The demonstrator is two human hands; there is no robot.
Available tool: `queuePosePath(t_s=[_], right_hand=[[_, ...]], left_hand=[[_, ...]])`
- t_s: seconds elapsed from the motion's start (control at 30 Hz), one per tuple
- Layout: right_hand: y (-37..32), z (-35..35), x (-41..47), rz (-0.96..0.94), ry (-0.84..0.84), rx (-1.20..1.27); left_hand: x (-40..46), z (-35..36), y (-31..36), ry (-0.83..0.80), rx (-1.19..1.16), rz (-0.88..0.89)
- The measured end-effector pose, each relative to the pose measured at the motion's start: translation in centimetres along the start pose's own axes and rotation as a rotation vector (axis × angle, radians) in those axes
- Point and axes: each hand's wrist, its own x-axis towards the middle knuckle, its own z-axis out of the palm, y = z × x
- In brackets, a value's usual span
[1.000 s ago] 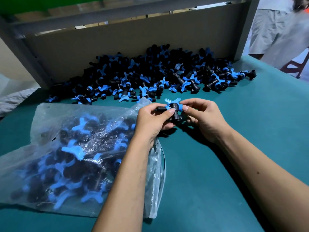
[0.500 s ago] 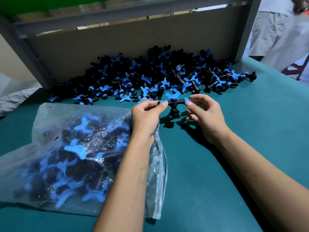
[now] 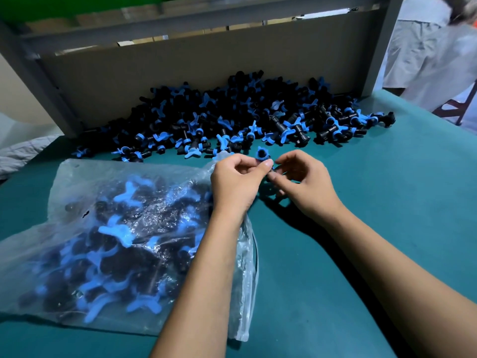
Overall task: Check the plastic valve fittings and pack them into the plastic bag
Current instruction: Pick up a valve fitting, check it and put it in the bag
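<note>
The valve fitting (image 3: pixel 263 155), lifted just right of the plastic bag (image 3: pixel 124 236) mouth, wants slow turning so every port and the blue handle show before packing. Left hand (image 3: pixel 236 180) fingers pinch it; right hand (image 3: pixel 303 180) fingers curl narrowly, touching its underside.

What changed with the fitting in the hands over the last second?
The fitting was turned: earlier it lay sideways between both hands, now its blue end faces up. The left hand pinches it; the right hand holds its lower part. The bag and the pile stayed put.
</note>
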Motion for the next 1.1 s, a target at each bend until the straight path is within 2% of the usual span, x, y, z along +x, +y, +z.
queuePosePath(t_s=[0.13,0.23,0.3,0.37,0.5,0.67,0.87,1.0,1.1], right_hand=[[-0.8,-0.4,0.4,0.28,0.076,0.579],[-1.1,-1.3,0.5,0.473,0.089,0.998],[-1.1,-1.6,0.6,0.526,0.096,1.151],[-1.1,-1.7,0.6,0.537,0.097,1.192],[-0.8,-1.5,0.6,0.502,0.076,1.073],[-0.4,-0.7,0.4,0.303,0.013,0.755],[-1.1,0.2,-0.3,0.038,-0.243,0.394],[-3.4,1.8,-1.0,-0.129,-0.387,0.184],[-5.4,4.8,-2.5,-0.165,-0.379,0.222]], left_hand=[[-0.3,0.0,0.5,0.027,0.221,0.11],[-0.6,-0.2,1.0,0.061,0.591,0.199],[-0.9,-0.3,1.3,0.054,0.804,0.189],[-1.1,-0.5,1.5,0.049,0.901,0.169],[-1.4,-0.8,2.3,0.063,0.929,0.138],[-1.0,-2.0,3.7,0.104,0.726,0.192],[-0.6,-3.7,5.8,0.293,0.47,0.286],[-0.5,-4.4,6.9,0.311,0.357,0.328],[-0.6,-4.5,7.6,0.305,0.341,0.371]])
